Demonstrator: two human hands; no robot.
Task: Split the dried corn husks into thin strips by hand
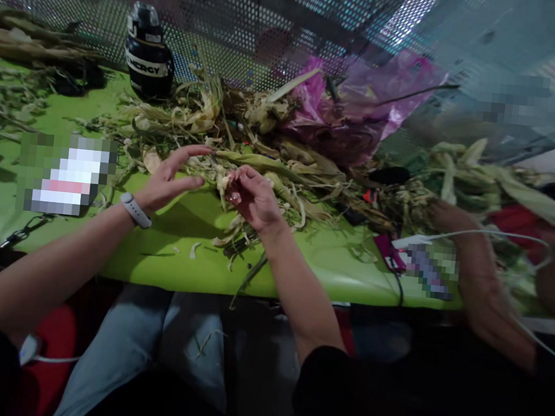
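My left hand [172, 178] hovers over the green table [50, 225] with its fingers stretched out and apart, holding nothing; a pale watch sits on that wrist. My right hand [252, 196] is curled closed around a strip of pale corn husk [224, 186] at the near edge of a heap of husks and leaves [272, 162]. The fingertips of both hands almost meet over the husk. Loose husk scraps [228, 236] lie on the table under my right wrist.
A black bottle [148, 52] stands at the back by a perforated metal screen. A pink plastic bag [355, 111] lies behind the heap. Another person's arm [477, 279] holds husks at the right, near a white cable [475, 237].
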